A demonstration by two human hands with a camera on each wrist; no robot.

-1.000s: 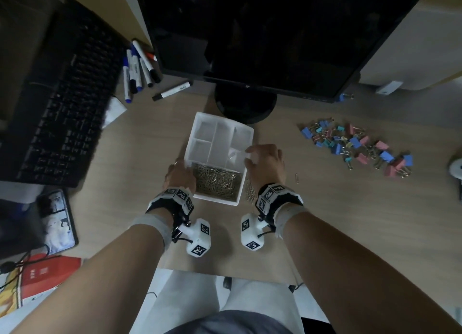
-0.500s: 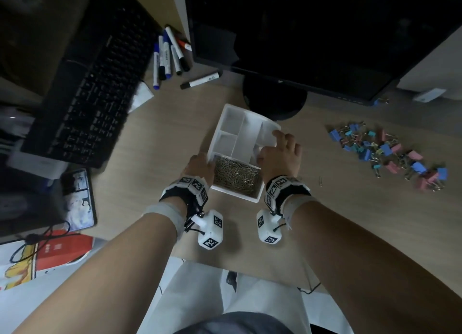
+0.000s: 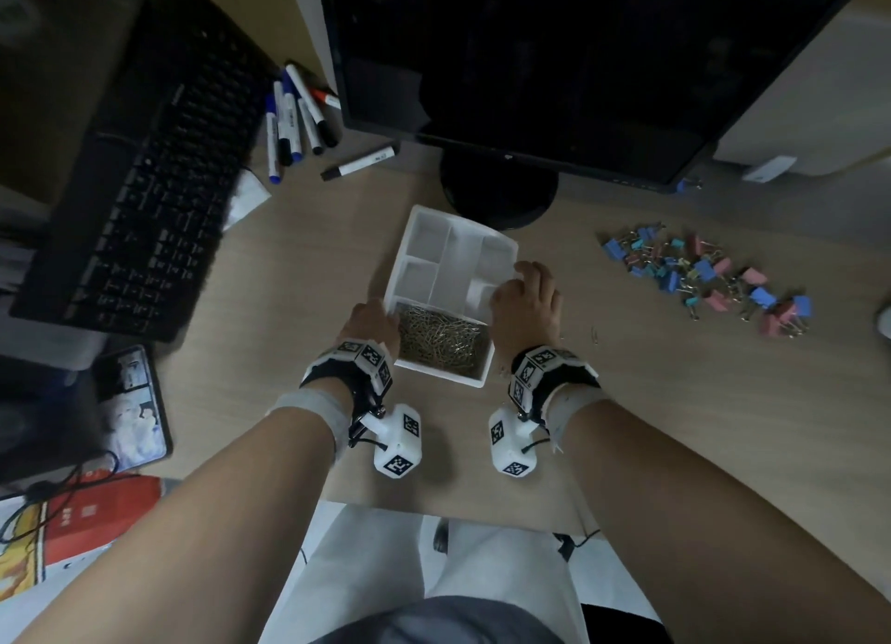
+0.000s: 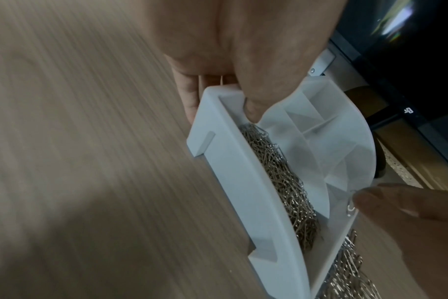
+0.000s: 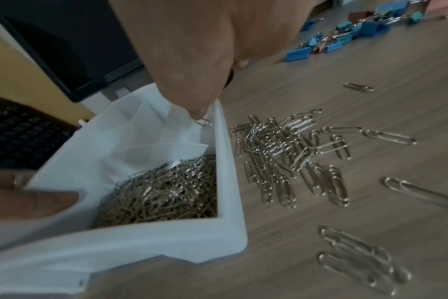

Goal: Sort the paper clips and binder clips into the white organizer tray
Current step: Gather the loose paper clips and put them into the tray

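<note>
The white organizer tray [image 3: 499, 250] sits mid-desk below the monitor; its near compartment is full of paper clips [image 3: 441, 337]. My left hand [image 3: 385, 308] grips the tray's near left corner [image 4: 212, 113], thumb inside and fingers outside. My right hand [image 3: 511, 281] holds the right wall, and its thumb tip [image 5: 192, 101] presses one paper clip [image 5: 204, 122] against the rim. Loose paper clips [image 5: 281, 151] lie on the desk right beside the tray. A pile of coloured binder clips [image 3: 708, 277] lies to the far right.
A monitor stand [image 3: 499, 194] is just behind the tray. A black keyboard [image 3: 144, 185] lies at the left, with markers [image 3: 294, 117] behind it. One stray paper clip [image 3: 596, 333] lies right of my right hand. A phone [image 3: 130, 402] is near the left edge.
Both hands have stayed at the tray's sides. My right hand's fingers have slid farther along the right wall, and the tray has turned slightly.
</note>
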